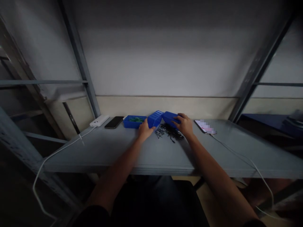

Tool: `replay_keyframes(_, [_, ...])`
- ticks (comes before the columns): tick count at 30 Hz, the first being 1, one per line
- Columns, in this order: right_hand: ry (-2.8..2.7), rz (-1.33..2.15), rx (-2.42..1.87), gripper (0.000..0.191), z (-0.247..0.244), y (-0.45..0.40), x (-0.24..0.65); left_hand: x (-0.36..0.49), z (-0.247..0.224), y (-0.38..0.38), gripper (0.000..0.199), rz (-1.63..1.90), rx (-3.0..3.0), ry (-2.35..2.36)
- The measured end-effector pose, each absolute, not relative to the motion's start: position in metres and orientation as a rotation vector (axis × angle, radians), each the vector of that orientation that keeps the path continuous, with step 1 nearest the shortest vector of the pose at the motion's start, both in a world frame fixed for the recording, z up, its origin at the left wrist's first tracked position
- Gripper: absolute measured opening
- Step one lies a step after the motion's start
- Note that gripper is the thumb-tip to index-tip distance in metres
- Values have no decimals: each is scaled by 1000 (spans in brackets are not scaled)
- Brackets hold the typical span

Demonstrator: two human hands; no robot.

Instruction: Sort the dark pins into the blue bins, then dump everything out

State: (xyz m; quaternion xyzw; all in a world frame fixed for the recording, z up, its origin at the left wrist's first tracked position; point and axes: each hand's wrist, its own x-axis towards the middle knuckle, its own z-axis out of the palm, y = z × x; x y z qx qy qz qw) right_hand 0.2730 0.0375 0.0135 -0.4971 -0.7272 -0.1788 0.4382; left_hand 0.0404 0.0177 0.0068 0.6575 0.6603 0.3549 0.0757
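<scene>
My left hand (146,129) grips a blue plastic bin (154,119), which is tipped so its ribbed underside faces up. In my right hand (184,124) is a second blue bin (170,118), also tilted, its corner close to or touching the first. Beneath and in front of the two bins lies a loose heap of small dark and silvery metal pieces (172,132) on the grey table; their exact kind is too small to tell. Left of my left hand stands a third blue bin (131,123), upright, with green pieces (136,119) inside.
A dark phone (114,122) and a white power bank (99,120) with a cable lie on the left of the table (99,151). To the right, a lit phone (204,126) has a white cable (233,150) running off the front edge. Metal uprights flank the table; a wall stands behind.
</scene>
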Motion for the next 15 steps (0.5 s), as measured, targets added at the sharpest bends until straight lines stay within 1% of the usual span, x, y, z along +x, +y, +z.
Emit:
replay_keyframes(3, [-1721,-409,-1240,25,13,38,275,42,6,19,65,1054,1981,1987])
replay_keyframes(10, [-1414,-246,-1365,29,9,42,291,45,1,20,64,1004,1945,2065])
replay_keyframes(15, [-1061,-117,-1450,32,7,47,308,51,3,24,63,1122,1957,2054])
